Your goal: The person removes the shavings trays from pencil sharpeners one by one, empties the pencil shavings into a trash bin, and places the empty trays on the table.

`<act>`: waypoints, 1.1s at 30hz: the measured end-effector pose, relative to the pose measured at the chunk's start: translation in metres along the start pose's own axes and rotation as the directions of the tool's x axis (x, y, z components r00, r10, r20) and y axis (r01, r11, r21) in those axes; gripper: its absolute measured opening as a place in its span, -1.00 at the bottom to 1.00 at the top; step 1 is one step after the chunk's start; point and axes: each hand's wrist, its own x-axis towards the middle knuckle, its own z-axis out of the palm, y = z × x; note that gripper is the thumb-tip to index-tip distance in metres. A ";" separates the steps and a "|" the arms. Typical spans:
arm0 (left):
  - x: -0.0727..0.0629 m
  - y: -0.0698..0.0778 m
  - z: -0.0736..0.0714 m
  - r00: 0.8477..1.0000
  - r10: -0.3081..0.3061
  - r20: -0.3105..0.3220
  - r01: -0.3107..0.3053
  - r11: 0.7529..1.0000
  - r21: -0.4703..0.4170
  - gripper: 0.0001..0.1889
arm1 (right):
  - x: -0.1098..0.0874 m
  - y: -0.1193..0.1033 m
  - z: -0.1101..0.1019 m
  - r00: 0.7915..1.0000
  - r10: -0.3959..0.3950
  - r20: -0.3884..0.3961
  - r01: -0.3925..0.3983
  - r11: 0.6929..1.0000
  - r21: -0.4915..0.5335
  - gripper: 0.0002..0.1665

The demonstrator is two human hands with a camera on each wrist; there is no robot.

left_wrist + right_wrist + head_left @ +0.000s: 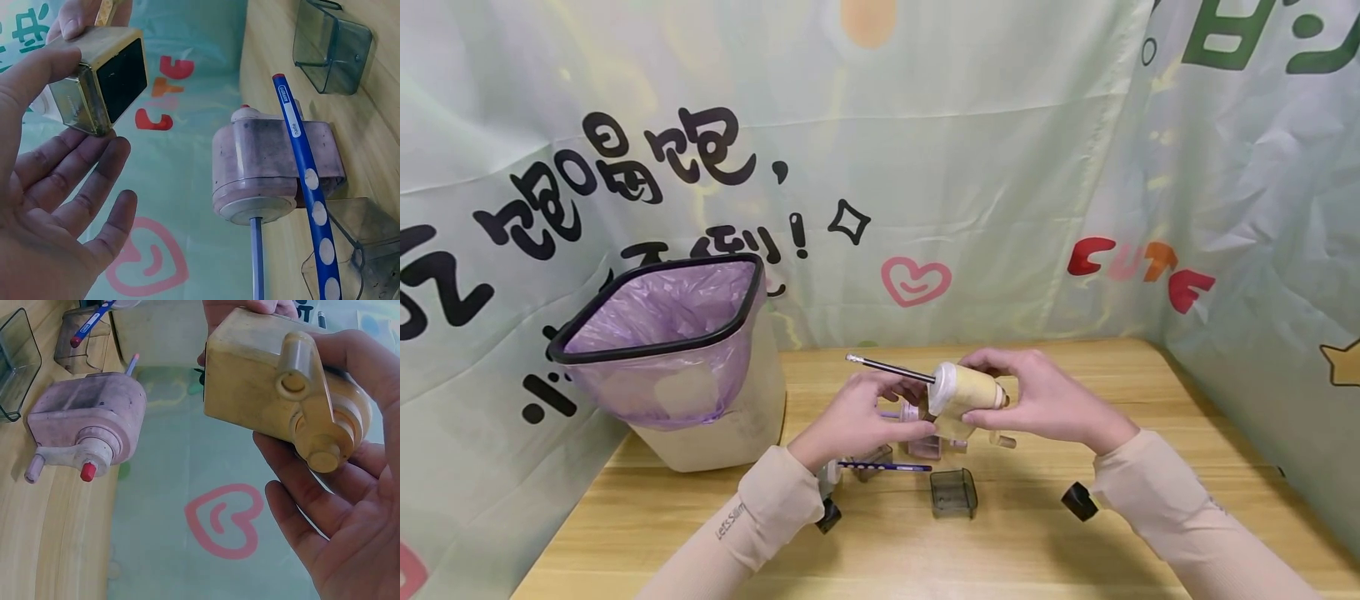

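Note:
Both hands hold a yellow crank pencil sharpener (977,387) raised over the table. My left hand (872,417) grips its front end, thumb on one side and fingers beneath. The right hand (1037,396) holds the crank end, fingers spread around the body. A dark pencil (887,367) juts from the sharpener's white front, pointing left. In the left wrist view a dark opening (123,81) shows in the sharpener's body. Its crank handle (295,365) faces the right wrist camera. Behind the hands stands a pink pencil sharpener (87,419) with a pencil (257,256) in its front.
A smoky clear shavings tray (953,493) lies on the wooden table (1000,550), and a second tray (369,250) sits further left. A blue pencil (887,467) with white dots extends beside the left sleeve. At left stands a bin (730,450) lined with a purple bag (670,308).

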 end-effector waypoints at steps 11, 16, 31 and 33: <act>-0.005 0.000 -0.003 1.000 0.002 -0.023 -0.001 0.999 0.045 -0.58 | 0.001 -0.004 0.001 1.000 0.020 0.024 -0.020 1.000 0.013 -0.40; -0.008 0.001 -0.005 0.999 0.003 -0.034 -0.001 0.998 0.058 -0.56 | 0.002 -0.006 0.001 0.999 0.011 0.033 -0.012 1.000 0.020 -0.41; -0.008 -0.001 -0.004 0.997 0.045 -0.060 -0.040 0.995 0.089 -0.61 | 0.000 -0.009 -0.001 0.999 0.008 0.032 -0.008 1.000 0.002 -0.38; -0.008 -0.001 -0.004 0.997 0.043 -0.066 -0.037 0.996 0.079 -0.61 | 0.000 -0.009 -0.001 0.999 0.006 0.036 -0.006 1.000 0.003 -0.39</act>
